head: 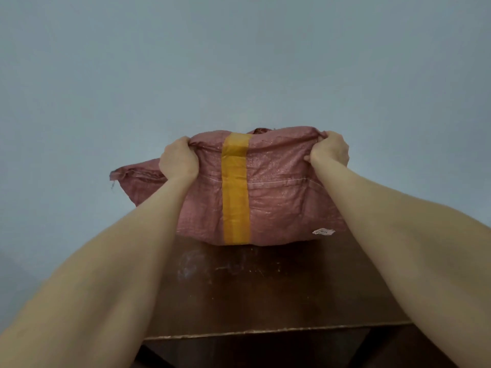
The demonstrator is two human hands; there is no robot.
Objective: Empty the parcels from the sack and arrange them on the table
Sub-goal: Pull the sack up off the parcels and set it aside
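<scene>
The woven sack (276, 197) is dusty pinkish-red with a broad orange-yellow stripe (235, 189) running from twelve to six o'clock and a thin white stitched line, above a dark brown scuffed table (265, 288), against a pale grey-blue wall (239, 62)

No legible text, brand, number or sign appears in this view. The woven sack (265, 187) carries a plain orange stripe (235, 189) without printing, and a white stitched seam (276, 181) that bears no lettering. A small pale scrap (323, 231), perhaps a label remnant, clings to the sack's lower right part; any marks on it are too small and blurred to read. The tabletop (252, 293) shows whitish scuffs and scratches (191, 264), which form no readable characters. The wall (239, 62) behind is blank.
</scene>
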